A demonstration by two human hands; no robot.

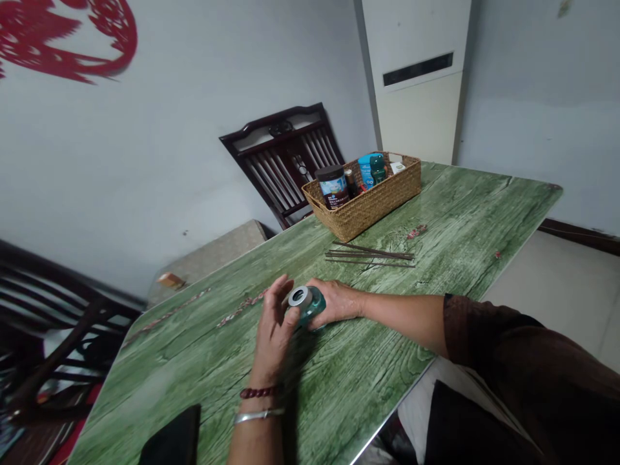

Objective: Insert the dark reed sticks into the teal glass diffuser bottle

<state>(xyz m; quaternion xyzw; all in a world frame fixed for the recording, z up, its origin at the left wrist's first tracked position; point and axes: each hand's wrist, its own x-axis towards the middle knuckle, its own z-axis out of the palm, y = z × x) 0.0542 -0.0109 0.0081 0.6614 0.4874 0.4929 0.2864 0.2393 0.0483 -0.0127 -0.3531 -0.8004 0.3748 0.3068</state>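
A teal glass jar (pixel 306 305) with a round silver cap is gripped just above the near half of a green wood-grain tabletop (pixel 484 213), tilted with the cap turned toward the left hand (pixel 274 326). Its body is wrapped by the right hand (pixel 336 302), with the fingers pressed together and mostly hidden behind the glass. The left hand is raised just beside the cap, its fingers (pixel 277 290) curved and slightly spread; whether the cap is touched by them cannot be told. A dark red beaded bracelet (pixel 259 392) and a silver bangle (pixel 259 416) are worn on the left wrist, and a dark brown sleeve (pixel 484 336) covers the right upper arm. Thin dark sticks (pixel 371 255) are laid side by side farther along the table. Beyond them stands a rectangular woven wicker basket (pixel 363 210), in which a dark-lidded jar (pixel 333 187), a blue container (pixel 365 171) and a teal bottle (pixel 377 168) are held. A dark wooden slatted chair (pixel 281 161) is seen behind it.
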